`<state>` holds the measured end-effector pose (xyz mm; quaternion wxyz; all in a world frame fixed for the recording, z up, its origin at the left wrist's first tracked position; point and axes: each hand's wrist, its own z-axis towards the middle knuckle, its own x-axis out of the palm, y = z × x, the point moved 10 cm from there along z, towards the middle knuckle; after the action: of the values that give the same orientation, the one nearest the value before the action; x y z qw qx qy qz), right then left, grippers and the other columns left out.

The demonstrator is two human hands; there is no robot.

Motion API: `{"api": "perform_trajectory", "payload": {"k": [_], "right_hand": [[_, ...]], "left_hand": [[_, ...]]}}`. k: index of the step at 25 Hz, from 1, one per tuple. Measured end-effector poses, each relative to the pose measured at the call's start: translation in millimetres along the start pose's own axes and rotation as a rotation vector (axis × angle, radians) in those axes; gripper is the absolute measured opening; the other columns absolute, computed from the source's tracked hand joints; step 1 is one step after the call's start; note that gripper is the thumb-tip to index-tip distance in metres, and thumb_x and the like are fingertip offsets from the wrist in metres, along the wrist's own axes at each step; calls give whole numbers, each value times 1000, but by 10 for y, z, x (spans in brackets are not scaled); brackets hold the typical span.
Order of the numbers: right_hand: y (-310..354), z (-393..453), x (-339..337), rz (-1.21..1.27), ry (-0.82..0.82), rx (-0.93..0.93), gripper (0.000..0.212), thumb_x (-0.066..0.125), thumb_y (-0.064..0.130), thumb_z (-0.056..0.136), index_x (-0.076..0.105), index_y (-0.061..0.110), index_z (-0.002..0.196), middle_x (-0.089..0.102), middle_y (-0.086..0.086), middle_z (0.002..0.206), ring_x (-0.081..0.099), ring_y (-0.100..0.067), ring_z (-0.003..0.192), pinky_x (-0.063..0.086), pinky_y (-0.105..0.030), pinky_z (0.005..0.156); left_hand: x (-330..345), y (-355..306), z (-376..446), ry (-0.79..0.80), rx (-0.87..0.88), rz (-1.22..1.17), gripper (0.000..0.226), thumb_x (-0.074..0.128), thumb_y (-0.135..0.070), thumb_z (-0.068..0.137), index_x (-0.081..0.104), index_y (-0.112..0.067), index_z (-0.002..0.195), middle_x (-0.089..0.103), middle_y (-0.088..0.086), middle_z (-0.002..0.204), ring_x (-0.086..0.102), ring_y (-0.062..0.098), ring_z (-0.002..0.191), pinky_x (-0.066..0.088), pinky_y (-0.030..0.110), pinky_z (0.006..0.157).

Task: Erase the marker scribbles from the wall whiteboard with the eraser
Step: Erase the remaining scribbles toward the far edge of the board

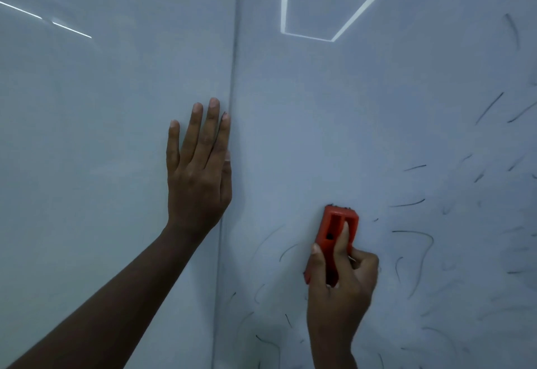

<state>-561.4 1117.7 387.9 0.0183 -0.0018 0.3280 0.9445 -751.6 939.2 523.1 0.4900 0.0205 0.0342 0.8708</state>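
The wall whiteboard [319, 121] fills the view, glossy and pale. Dark marker scribbles [412, 233] are scattered over its right and lower parts, some as thin strokes, some smeared faint. My right hand [340, 290] grips a red eraser [337, 223] and holds it flat against the board, low and right of centre, with strokes on either side of it. My left hand [199, 171] lies flat on the board with its fingers together, just left of a vertical seam, and holds nothing.
A vertical seam [232, 78] splits the board into a left and a right panel. A ceiling light shows as a bright square reflection [328, 10] on the upper right panel. Thin bright streaks [46, 18] cross the upper left panel.
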Motion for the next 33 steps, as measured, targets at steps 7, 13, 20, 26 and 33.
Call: {"api": "perform_trajectory", "payload": {"k": [7,13,20,26,33], "right_hand": [[474,-682,637,-228,315,-391,49,62,43,96,60,34,144,55,-2,103,48,-19,87,45,-32,70],[310,-715,572,-254,330,-426,48,64,50,95,58,45,142,54,3,101,50,-18,85,49,-31,65],[-728,-393,-275,-71,-62,100,63,82,27,86,56,33,144,42,7,93,52,-7,79,51,-15,73],[-802,-659,-188,39,-83,234,59,79,24,89,57,25,144,42,3,93,52,-9,85,59,-38,76],[-145,-1393,662,-226,376,-228,51,66,48,95,58,37,144,50,0,98,48,-19,84,47,-32,62]], "left_hand": [[17,-46,-261,21,-15,-4,54,42,-9,112,33,-3,165,29,16,173,24,35,162,19,61,131],[-13,-13,-609,69,60,26,55,42,-15,112,31,-1,165,28,16,173,26,36,161,19,59,131],[-12,24,-1122,104,45,60,56,39,-19,113,29,-2,166,22,13,176,24,35,162,17,58,131],[3,-50,-1348,120,-28,55,59,36,-21,113,22,-4,168,12,9,178,15,32,165,11,58,132],[14,-65,-1451,127,-30,56,59,36,-21,113,21,-2,168,9,9,179,12,32,165,11,59,132]]}}
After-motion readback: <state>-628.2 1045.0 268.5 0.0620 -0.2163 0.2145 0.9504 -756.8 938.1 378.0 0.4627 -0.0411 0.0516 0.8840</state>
